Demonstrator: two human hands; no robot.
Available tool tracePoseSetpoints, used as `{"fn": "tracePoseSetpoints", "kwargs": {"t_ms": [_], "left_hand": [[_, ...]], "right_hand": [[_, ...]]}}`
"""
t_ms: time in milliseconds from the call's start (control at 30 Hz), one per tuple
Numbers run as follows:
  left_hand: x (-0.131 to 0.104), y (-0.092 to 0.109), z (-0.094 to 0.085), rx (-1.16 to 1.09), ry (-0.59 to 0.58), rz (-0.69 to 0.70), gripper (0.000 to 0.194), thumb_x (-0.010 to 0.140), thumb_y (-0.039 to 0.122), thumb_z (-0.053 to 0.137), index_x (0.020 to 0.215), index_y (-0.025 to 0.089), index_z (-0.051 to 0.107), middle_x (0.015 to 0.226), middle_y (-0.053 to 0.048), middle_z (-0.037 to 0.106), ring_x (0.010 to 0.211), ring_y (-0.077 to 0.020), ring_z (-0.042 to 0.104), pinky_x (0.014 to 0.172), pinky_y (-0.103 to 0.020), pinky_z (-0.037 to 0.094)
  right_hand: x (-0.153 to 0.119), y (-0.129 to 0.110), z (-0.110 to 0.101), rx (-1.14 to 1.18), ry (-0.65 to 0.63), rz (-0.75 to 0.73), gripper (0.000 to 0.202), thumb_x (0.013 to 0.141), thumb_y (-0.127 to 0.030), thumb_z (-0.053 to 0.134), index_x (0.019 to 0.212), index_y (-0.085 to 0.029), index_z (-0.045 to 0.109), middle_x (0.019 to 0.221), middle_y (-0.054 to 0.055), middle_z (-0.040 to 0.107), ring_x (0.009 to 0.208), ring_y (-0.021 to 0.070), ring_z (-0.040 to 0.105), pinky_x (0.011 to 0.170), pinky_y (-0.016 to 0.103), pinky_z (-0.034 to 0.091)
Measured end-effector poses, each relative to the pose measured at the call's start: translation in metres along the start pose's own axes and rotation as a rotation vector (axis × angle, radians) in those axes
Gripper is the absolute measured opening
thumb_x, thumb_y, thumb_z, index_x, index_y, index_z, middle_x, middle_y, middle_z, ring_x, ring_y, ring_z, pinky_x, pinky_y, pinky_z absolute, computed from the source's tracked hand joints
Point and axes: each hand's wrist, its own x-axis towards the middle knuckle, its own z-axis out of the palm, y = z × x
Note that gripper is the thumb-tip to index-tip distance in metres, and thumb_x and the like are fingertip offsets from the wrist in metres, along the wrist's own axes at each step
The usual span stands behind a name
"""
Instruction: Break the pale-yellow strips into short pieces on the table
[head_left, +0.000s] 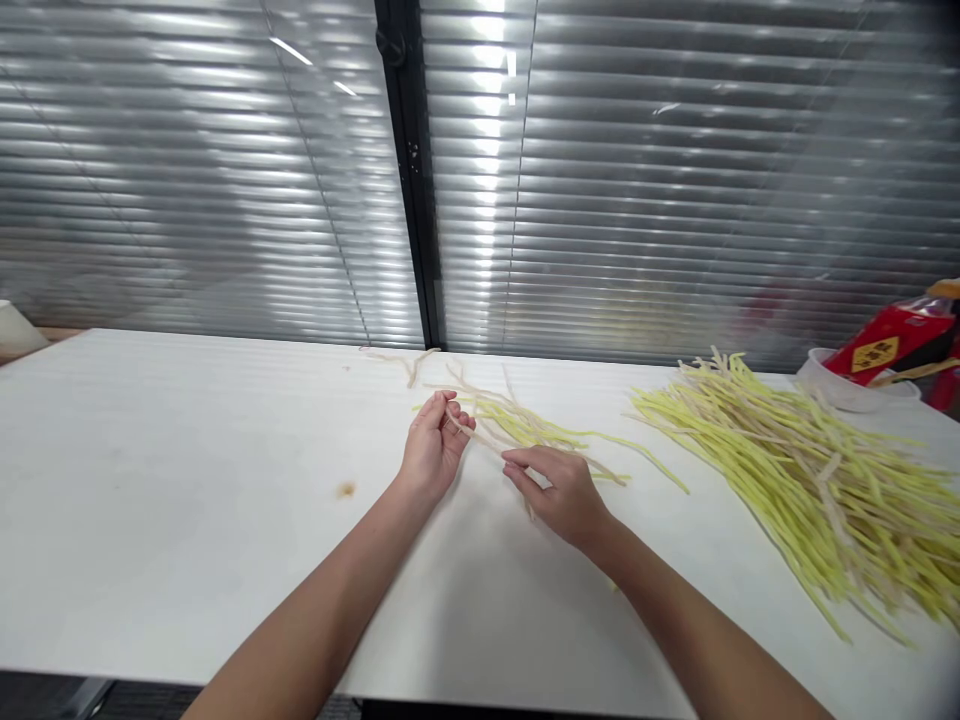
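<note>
One beige strand, thin and slightly bent, held above the middle of the table, between the two hands. Left hand: palm turned partly up, thumb against forefinger, grip closed on one end of the strand, the other fingers loosely curled. Right hand: back upward, grip pinching the strand's other end between thumb and fingertips. Just beyond the hands, one loose scatter of yellow and beige strands, lying crosswise on the table, some partly hidden by the right hand. Near the table's far edge, a few separate beige strands, crossed into a fork. At the right, well apart from the left hand, one large heap of yellow and beige strands, spread fanwise. Behind the heap, one clear plastic tub, with a red packet leaning at it. Left of the left hand, one small brown stain on the white tabletop. Backing: grey slatted blinds, divided by a black upright post.
</note>
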Motion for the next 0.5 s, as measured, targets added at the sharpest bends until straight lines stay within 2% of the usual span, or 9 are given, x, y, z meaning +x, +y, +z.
{"fn": "tracePoseSetpoints", "kwargs": {"t_ms": [167, 333, 500], "left_hand": [[-0.002, 0.000, 0.002, 0.042, 0.076, -0.087, 0.011, 0.085, 0.021, 0.051, 0.082, 0.013, 0.059, 0.065, -0.001, 0.060, 0.062, -0.0108, 0.062, 0.068, -0.026, 0.053], [-0.006, -0.004, 0.003, 0.129, 0.018, -0.180, 0.011, 0.083, 0.022, 0.056, 0.083, 0.013, 0.061, 0.070, -0.005, 0.066, 0.068, -0.0132, 0.065, 0.071, -0.027, 0.054], [-0.012, -0.008, 0.004, 0.235, -0.072, -0.249, 0.013, 0.081, 0.024, 0.058, 0.082, 0.012, 0.062, 0.072, -0.006, 0.067, 0.072, -0.0144, 0.065, 0.075, -0.026, 0.053]], "right_hand": [[0.000, 0.000, -0.002, 0.051, -0.113, -0.122, 0.044, 0.073, -0.024, 0.070, 0.114, -0.020, 0.056, 0.088, 0.004, 0.067, 0.076, 0.0169, 0.061, 0.072, 0.030, 0.049], [-0.001, 0.004, 0.001, 0.061, -0.123, -0.162, 0.041, 0.081, -0.012, 0.058, 0.120, -0.024, 0.053, 0.090, 0.005, 0.066, 0.081, 0.0165, 0.060, 0.074, 0.030, 0.049], [0.001, 0.007, 0.001, 0.130, -0.131, -0.167, 0.035, 0.084, -0.010, 0.052, 0.116, -0.023, 0.058, 0.094, 0.007, 0.066, 0.086, 0.0163, 0.060, 0.076, 0.030, 0.050]]}}
